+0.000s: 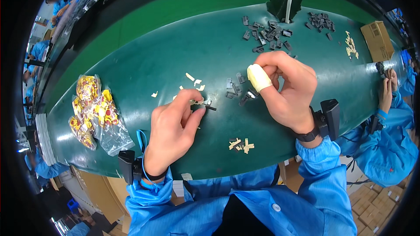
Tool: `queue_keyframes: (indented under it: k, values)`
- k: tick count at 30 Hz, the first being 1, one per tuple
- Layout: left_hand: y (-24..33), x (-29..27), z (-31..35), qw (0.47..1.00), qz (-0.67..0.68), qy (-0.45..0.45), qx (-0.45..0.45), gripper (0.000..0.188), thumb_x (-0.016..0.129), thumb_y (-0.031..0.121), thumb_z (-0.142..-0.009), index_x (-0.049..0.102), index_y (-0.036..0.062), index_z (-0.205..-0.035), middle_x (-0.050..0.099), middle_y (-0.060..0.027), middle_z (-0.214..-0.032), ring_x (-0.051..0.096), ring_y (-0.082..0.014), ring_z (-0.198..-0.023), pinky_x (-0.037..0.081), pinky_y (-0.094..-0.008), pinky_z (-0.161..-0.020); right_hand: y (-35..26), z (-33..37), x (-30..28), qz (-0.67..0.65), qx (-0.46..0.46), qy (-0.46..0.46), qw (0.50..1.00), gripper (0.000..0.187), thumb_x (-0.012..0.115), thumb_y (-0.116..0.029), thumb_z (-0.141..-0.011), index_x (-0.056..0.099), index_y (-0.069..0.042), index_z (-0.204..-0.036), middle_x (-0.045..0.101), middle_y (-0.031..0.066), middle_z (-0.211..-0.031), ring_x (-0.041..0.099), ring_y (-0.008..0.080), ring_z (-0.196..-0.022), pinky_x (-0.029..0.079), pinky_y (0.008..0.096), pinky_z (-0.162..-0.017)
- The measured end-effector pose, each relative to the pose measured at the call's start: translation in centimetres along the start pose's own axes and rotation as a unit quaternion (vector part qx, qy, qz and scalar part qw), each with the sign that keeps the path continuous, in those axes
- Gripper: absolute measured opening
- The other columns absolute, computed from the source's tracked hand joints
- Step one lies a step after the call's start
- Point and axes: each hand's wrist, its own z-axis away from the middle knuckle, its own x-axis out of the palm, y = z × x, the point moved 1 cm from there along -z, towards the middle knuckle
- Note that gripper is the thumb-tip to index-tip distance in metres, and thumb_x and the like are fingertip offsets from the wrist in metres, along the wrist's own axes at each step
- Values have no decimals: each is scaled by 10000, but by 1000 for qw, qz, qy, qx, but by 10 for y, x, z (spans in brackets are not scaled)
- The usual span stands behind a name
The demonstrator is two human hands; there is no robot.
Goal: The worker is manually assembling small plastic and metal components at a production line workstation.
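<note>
My left hand (pixel 173 126) is closed, thumb and index fingertips pinched on a small dark plastic part (pixel 211 108) that sticks out to their right. Small cream-coloured pieces (pixel 190 77) lie scattered just beyond those fingers. My right hand (pixel 288 91) is raised to the right, index finger curled against the thumb. A pale yellow cover (pixel 259 78) wraps that thumb. Whatever the right fingertips hold, if anything, is hidden. Several loose grey plastic parts (pixel 235 88) lie on the green table between my hands.
Farther back is a larger pile of grey parts (pixel 273 35), with another pile (pixel 321 21) to its right. Bags of yellow-and-red items (pixel 94 109) rest at left. A small cream-and-dark heap (pixel 240 144) sits near the front edge. A cardboard box (pixel 377 41) and a co-worker's hands (pixel 387 89) are at right.
</note>
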Motion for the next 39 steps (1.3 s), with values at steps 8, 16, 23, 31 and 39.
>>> queue_keyframes:
  k: [8, 16, 23, 31, 39]
  values:
    - [-7, 18, -2, 997, -30, 16, 69, 216, 679, -35, -812, 616, 29, -1009, 376, -69, -518, 371, -185, -425, 286, -342, -460, -4, 0, -1, 3, -4, -13, 1000, 151, 692, 56, -756, 640, -10, -882, 522, 18, -627, 460, 76, -475, 354, 229, -430]
    - [-12, 21, -4, 996, -49, 6, 76, 123, 655, -7, -841, 588, 27, -938, 456, -110, -541, 467, -261, -444, 340, -369, -473, -4, -1, 0, 10, -17, -23, 1000, 164, 691, 66, -748, 640, -3, -888, 536, 29, -633, 477, 90, -478, 373, 232, -436]
    - [-1, 18, -2, 974, -156, 46, 155, 211, 701, 31, -820, 607, 7, -1007, 538, -108, -607, 553, -299, -523, 431, -388, -522, -4, 0, -2, 7, -10, -9, 1000, 171, 692, 72, -747, 638, -1, -892, 533, 34, -638, 484, 90, -485, 379, 234, -438]
    - [5, 23, -3, 796, -517, -25, 315, 340, 608, 103, -707, 611, -83, -992, 515, -36, -670, 528, -156, -616, 428, -303, -599, -8, 0, -2, 19, -16, -23, 999, 101, 697, 44, -784, 651, 23, -872, 574, 20, -648, 506, 68, -529, 358, 213, -462]
    - [3, 17, -6, 812, -488, -23, 320, 338, 618, 33, -705, 606, -98, -1016, 493, -59, -690, 522, -187, -639, 432, -320, -632, -3, 0, -2, -7, -1, -28, 1000, 197, 680, 77, -719, 633, -2, -894, 557, 51, -685, 509, 122, -492, 393, 253, -448]
